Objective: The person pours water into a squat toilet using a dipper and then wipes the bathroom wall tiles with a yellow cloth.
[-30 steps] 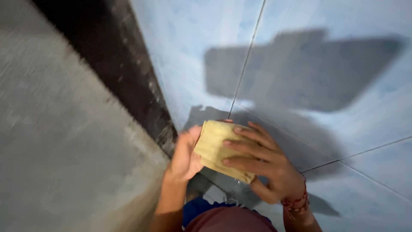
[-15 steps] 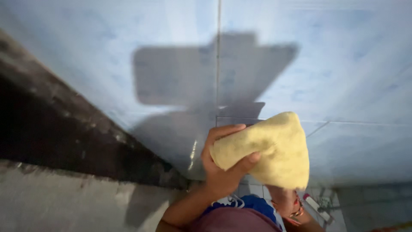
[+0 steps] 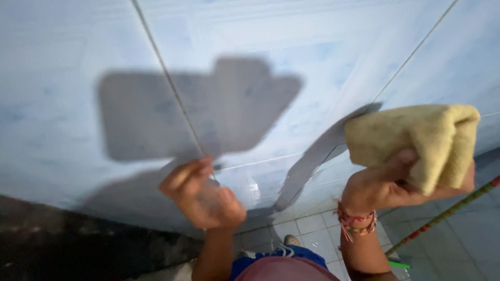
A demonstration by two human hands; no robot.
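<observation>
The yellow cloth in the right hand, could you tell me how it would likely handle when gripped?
The yellow cloth looks soft and floppy: it folds over the right hand. Probably light, since one hand lifts it. Its fuzzy surface suggests little slipping.

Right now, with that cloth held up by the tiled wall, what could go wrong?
The right hand grips the folded yellow cloth only at its lower edge, so it might slip or unfold. The floor tiles below look shiny, maybe wet, so footing could be slick. A long stick leans close to the right arm and could get knocked over.
</observation>
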